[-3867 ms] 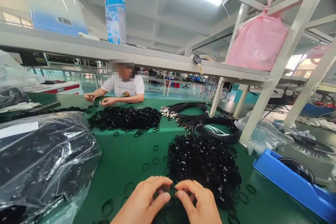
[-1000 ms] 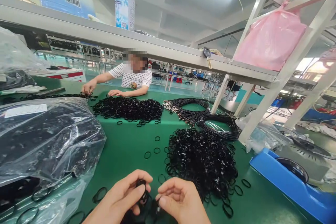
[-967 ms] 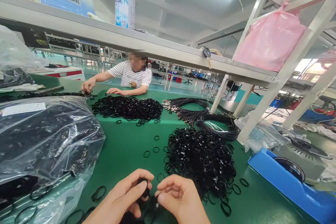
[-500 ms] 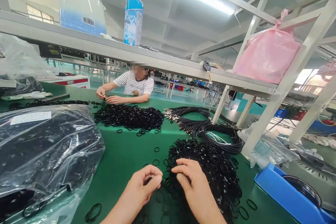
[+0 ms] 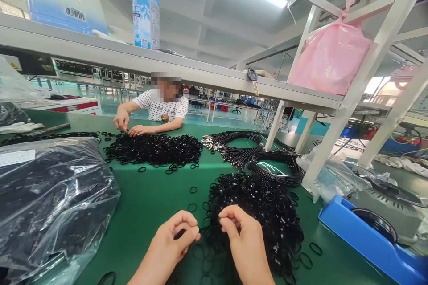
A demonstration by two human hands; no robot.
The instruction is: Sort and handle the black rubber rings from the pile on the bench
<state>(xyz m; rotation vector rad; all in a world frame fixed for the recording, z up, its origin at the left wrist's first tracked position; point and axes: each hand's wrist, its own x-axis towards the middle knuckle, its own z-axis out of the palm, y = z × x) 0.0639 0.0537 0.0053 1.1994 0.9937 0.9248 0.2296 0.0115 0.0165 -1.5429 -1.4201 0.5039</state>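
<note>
My left hand (image 5: pixel 177 240) is closed, thumb pressed to the curled fingers, and a bit of black ring shows in the hollow of its grip. To the right, my right hand (image 5: pixel 242 236) has thumb and forefinger pinched together; whatever may be between the tips is too small to make out. It hovers over the near-left side of a large heap of black rings (image 5: pixel 261 205), which look like rubber. The hands are a short way apart. A few loose rings (image 5: pixel 192 207) lie on the green tabletop (image 5: pixel 150 196) beyond my left hand.
A clear plastic bag of black items (image 5: pixel 60 196) fills the left. Ahead are a second ring heap (image 5: pixel 157 149), coiled black cables (image 5: pixel 274 169) and a co-worker (image 5: pixel 167 109) handling rings. A blue tape dispenser (image 5: pixel 361 240) stands right. A shelf (image 5: pixel 187 69) crosses above.
My right hand's fingers have drawn together into a pinch at the heap. My left hand stays closed. The view has turned a little to the right. The co-worker's one hand has lifted slightly.
</note>
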